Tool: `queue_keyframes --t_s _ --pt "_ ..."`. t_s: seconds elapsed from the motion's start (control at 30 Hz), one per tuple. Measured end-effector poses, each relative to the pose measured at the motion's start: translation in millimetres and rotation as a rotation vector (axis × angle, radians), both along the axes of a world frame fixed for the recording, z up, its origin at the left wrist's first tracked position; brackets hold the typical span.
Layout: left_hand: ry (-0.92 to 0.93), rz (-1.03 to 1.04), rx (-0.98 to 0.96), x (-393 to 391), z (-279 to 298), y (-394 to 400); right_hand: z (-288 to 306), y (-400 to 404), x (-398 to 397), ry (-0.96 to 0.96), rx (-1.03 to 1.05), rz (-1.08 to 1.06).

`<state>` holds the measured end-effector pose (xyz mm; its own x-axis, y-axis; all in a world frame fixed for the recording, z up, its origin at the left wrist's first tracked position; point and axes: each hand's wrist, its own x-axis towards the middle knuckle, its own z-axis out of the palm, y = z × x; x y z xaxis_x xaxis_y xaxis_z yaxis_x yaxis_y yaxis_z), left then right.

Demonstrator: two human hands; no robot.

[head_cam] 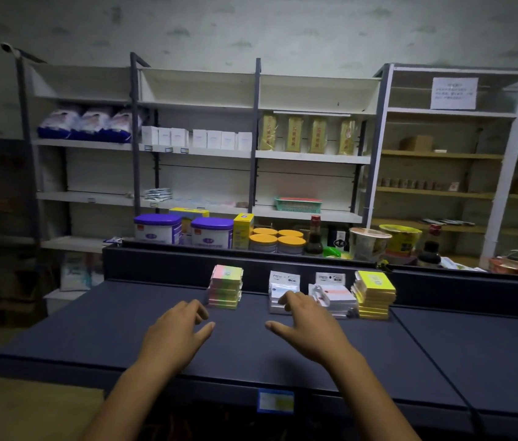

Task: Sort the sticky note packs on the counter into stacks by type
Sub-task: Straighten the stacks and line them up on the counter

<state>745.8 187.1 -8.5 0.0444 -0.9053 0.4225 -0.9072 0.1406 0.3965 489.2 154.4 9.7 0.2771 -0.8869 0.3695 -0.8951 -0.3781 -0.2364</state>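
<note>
Left hand (177, 326) and right hand (307, 323) hover relaxed and empty above the counter (92, 329)

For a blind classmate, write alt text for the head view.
Two open hands, left and right, hover over a dark counter holding four stacks: pastel, two white, and yellow. Shelves stand behind.

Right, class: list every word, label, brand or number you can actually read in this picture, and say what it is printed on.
None can be read.
Paper notice on the right shelf: lines of print, blurred.
White packs on the counter: header print too small.
Yellow packs: round logo, unreadable.
Blue label on the counter edge: blurred.
Purple-lid tins: label blurred.
Shelf price tags: too small.
</note>
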Motion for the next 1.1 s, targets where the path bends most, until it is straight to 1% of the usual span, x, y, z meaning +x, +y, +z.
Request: queue_keyframes --t_s 0.27,0.63,0.77,0.87,0.97,1.03,1.1 --pt "0.028 0.01 0.031 25 -11 -62 -9 -62 31 -0.001 0.002 -0.006" --pt "0.06 0.021 0.044 40 -6 -160 -11 -162 57 -0.021 0.033 0.023" --pt "0.088 0.009 0.072 44 -6 -191 -16 -189 67 -0.072 0.091 0.015" --pt "0.172 -0.003 0.101 47 -7 -211 -19 -202 74 -0.146 0.146 0.004" --pt "0.248 -0.009 0.174 49 -9 -230 -25 -215 81 -0.259 0.233 -0.021" --pt "0.34 -0.037 0.284 50 -11 -240 -31 -220 85 -0.312 0.318 -0.052" --pt "0.427 -0.086 0.414 50 -15 -249 -37 -224 90 -0.325 0.396 -0.08"
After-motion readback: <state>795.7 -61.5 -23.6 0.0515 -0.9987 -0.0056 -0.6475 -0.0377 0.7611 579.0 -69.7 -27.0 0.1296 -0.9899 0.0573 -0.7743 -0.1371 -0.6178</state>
